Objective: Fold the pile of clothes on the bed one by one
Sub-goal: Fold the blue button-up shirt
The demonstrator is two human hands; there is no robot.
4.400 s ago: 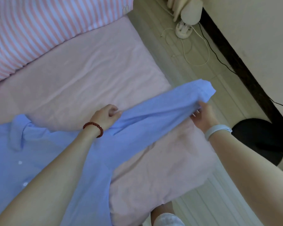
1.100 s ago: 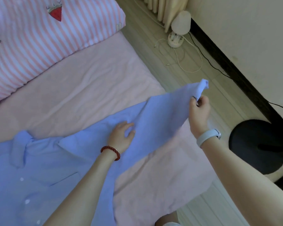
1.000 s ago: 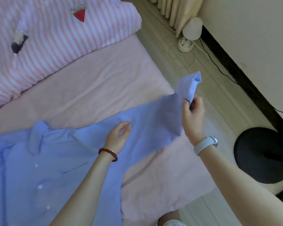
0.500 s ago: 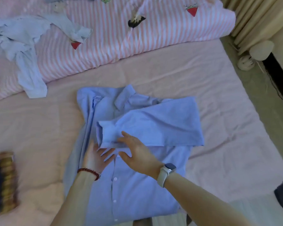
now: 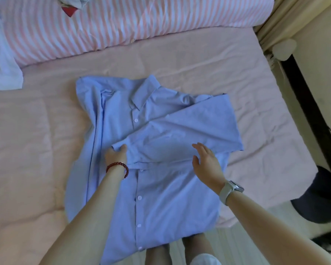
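shirt (image 5: 161, 188) light blue | sheet (image 5: 199, 58) pink | duvet (image 5: 141, 18) pink-white striped

Shirt (image 5: 161, 188) on bed (image 5: 218, 73), sleeve (image 5: 189, 129) across

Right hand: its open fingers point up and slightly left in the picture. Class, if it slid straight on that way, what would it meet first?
Most likely the folded sleeve lying across the blue shirt; the right hand seems just short of its lower edge, though its height is unclear.
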